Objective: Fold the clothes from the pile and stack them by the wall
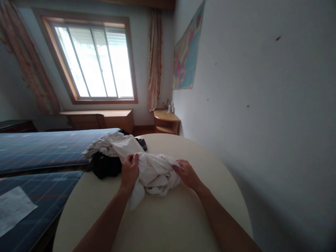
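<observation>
A crumpled white garment (159, 173) lies bunched on the round cream table (168, 224); its exact kind is hidden by the folds. My left hand (130, 170) grips its left side, thumb and fingers pinched on the fabric. At the right edge of the cloth, my right hand (187, 173) has its fingers closed on a fold. Just beyond my left hand sits a heap of white clothing (107, 144), which seems to run up against the garment. Black cloth (106, 166) sticks out beneath that heap, touching the table.
Two blue plaid mattresses (44, 148) stand left of the table, with a white sheet of paper (15, 206) on the nearer one. A white wall (262, 115) rises close on the right. Beyond are a wooden desk (118, 119) and a corner shelf (166, 116).
</observation>
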{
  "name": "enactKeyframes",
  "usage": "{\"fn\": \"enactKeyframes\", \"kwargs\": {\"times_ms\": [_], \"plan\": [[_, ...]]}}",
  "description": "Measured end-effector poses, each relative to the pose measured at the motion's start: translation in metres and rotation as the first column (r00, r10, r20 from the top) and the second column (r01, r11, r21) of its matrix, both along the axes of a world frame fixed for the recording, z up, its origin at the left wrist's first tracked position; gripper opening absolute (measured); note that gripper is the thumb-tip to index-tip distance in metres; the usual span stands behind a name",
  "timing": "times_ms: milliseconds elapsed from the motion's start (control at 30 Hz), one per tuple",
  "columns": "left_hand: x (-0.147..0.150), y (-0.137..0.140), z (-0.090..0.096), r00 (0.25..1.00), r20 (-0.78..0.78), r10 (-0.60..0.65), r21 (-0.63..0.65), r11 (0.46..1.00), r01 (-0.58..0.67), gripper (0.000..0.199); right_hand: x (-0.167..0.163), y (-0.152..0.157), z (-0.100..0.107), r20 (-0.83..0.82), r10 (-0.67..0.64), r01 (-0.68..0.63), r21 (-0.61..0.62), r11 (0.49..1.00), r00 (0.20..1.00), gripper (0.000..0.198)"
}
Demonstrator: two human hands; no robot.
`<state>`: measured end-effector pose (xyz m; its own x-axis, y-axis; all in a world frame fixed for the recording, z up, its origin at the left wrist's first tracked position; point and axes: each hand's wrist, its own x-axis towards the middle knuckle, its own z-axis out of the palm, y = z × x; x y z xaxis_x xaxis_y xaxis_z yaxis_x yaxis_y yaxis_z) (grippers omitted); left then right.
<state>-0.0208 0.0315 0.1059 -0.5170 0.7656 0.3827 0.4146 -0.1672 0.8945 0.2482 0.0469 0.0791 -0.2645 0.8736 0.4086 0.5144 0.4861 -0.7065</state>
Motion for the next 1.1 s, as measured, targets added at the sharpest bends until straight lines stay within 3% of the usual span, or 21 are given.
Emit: {"fn": "enactKeyframes", "kwargs": {"times_ms": [100,200,300,400,467,567,667,767,833,933,967,1000,1033,1067,1100], "plan": [[-0.012,0.006,-0.006,0.996,0.008,0.091,0.004,0.996,-0.091,0.039,0.006,0.008,-0.001,-0.164,-0.131,0.125,-0.047,0.991,0.978,0.05],[-0.019,0.009,-0.008,0.989,-0.046,0.141,-0.003,0.99,-0.141,0.038,0.015,0.018,-0.004,-0.378,-0.224,0.198,-0.107,0.974,0.898,0.047],[-0.014,0.007,-0.009,0.967,-0.224,0.118,0.04,0.993,-0.112,0.038,0.019,0.024,-0.007,-0.518,-0.282,0.187,-0.229,0.955,0.808,0.052],[0.002,0.001,-0.014,0.864,-0.496,-0.082,0.07,0.989,0.134,0.048,0.016,0.023,-0.007,-0.575,-0.173,0.016,-0.268,0.963,0.799,0.051],[0.013,-0.004,-0.02,0.761,-0.603,-0.241,-0.05,0.963,0.266,0.06,0.012,0.018,-0.007,-0.59,0.01,-0.169,-0.215,0.962,0.807,0.056],[0.021,-0.008,-0.027,0.666,-0.633,-0.395,-0.284,0.919,0.275,0.062,0.011,0.009,-0.006,-0.475,0.238,-0.35,-0.162,0.923,0.847,0.082],[0.02,-0.012,-0.026,0.635,-0.626,-0.453,-0.408,0.884,0.228,0.059,0.014,0.005,-0.006,-0.326,0.259,-0.33,-0.184,0.926,0.909,0.072],[0.018,-0.019,-0.016,0.615,-0.613,-0.496,-0.476,0.853,0.214,0.05,0.019,0.009,-0.005,-0.321,0.198,-0.269,-0.194,0.943,0.926,0.051],[0.018,-0.026,-0.008,0.602,-0.519,-0.607,-0.57,0.77,0.285,0.041,0.024,0.012,-0.003,-0.367,0.114,-0.223,-0.269,0.937,0.923,0.045],[0.018,-0.035,0.003,0.524,-0.243,-0.816,-0.688,0.526,0.5,0.038,0.034,0.017,-0.002,-0.413,-0.065,-0.109,-0.383,0.917,0.908,0.037],[0.018,-0.035,0.006,0.486,-0.168,-0.858,-0.681,0.457,0.572,0.039,0.037,0.019,-0.001,-0.435,-0.12,-0.069,-0.396,0.916,0.892,0.035],[0.017,-0.034,0.008,0.467,-0.126,-0.875,-0.65,0.428,0.628,0.041,0.04,0.021,-0.001,-0.465,-0.17,-0.036,-0.402,0.915,0.869,0.034],[0.017,-0.031,0.009,0.48,-0.116,-0.869,-0.604,0.446,0.661,0.044,0.043,0.023,-0.001,-0.5,-0.214,-0.011,-0.409,0.913,0.839,0.033],[0.016,-0.027,0.009,0.533,-0.136,-0.835,-0.548,0.511,0.662,0.046,0.044,0.024,-0.001,-0.538,-0.246,0.0,-0.416,0.909,0.806,0.034],[0.015,-0.022,0.008,0.614,-0.178,-0.769,-0.483,0.611,0.627,0.049,0.045,0.025,-0.001,-0.58,-0.256,-0.01,-0.416,0.909,0.773,0.036]]}}
